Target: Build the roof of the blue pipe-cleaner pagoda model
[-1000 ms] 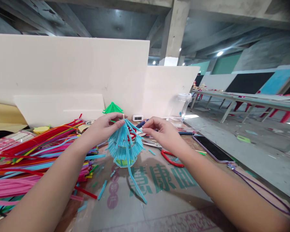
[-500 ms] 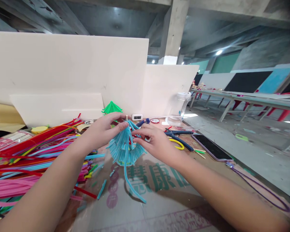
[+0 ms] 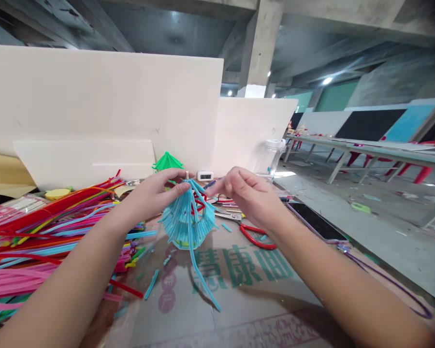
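Observation:
A small tiered tower made of light blue pipe cleaners (image 3: 187,220) stands on the table in front of me. My left hand (image 3: 152,194) pinches its top, fingers closed round the peak. My right hand (image 3: 247,195) hovers just right of the top, fingers curled and pinched near a blue strand; whether it grips the strand I cannot make out. One long blue pipe cleaner (image 3: 203,278) trails from the tower down toward me.
A big heap of coloured pipe cleaners (image 3: 54,227) fills the left. Red-handled scissors (image 3: 252,235) and a phone (image 3: 317,221) lie to the right. A green paper model (image 3: 167,161), a small clock (image 3: 205,175) and a clear jar (image 3: 271,155) stand by the white boards.
My right hand has lifted from the tower's right side and moved up and right to its top. The left hand has kept its hold on the peak.

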Demonstrator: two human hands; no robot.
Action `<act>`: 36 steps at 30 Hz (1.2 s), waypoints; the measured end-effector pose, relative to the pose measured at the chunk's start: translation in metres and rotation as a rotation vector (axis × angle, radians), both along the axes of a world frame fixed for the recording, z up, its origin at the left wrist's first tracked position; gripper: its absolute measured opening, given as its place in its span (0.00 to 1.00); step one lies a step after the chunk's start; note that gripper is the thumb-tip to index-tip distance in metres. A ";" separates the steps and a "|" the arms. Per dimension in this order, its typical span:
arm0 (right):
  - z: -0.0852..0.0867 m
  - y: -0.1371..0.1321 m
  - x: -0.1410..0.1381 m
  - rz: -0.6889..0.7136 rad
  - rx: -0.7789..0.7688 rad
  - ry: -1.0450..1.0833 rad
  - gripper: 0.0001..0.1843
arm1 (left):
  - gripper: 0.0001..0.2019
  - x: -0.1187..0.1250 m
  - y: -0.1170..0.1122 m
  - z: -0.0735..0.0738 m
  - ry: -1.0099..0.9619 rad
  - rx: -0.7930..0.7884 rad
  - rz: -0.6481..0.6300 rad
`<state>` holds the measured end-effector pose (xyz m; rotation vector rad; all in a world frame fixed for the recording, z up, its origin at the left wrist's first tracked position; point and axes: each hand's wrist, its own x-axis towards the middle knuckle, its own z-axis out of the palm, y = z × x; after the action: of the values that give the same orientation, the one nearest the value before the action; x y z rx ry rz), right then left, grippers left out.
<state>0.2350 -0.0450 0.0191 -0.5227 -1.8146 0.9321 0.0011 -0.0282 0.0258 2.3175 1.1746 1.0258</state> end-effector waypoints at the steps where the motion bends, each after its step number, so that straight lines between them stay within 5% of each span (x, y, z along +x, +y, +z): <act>1: 0.002 -0.001 0.002 0.005 -0.016 0.011 0.19 | 0.24 -0.001 0.002 -0.001 -0.003 -0.006 0.003; 5: 0.003 0.000 0.006 -0.154 0.063 -0.118 0.23 | 0.26 -0.004 0.007 0.000 -0.001 0.042 0.052; 9: -0.005 0.002 0.004 -0.445 0.437 -0.395 0.25 | 0.23 -0.005 -0.005 0.011 0.008 0.285 0.202; 15: -0.010 -0.001 0.003 -0.516 0.813 -0.431 0.25 | 0.12 0.017 -0.041 0.020 0.151 0.118 -0.178; 19: -0.010 -0.001 0.003 -0.542 0.893 -0.483 0.24 | 0.09 0.029 -0.045 0.017 0.106 0.109 -0.152; 27: -0.007 -0.006 -0.001 -0.567 0.739 -0.489 0.17 | 0.11 0.024 -0.044 0.020 0.123 0.188 -0.065; 32: 0.002 0.010 0.013 -0.627 0.480 -0.416 0.11 | 0.20 -0.009 -0.029 0.028 0.051 0.194 0.203; 36: -0.012 0.047 0.034 -0.718 0.267 -0.455 0.07 | 0.18 -0.028 -0.006 0.022 0.065 0.092 0.445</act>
<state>0.2689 0.0017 0.0073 -1.1792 -1.8832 0.0772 -0.0272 -0.0339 0.0478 2.2199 1.7565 1.1748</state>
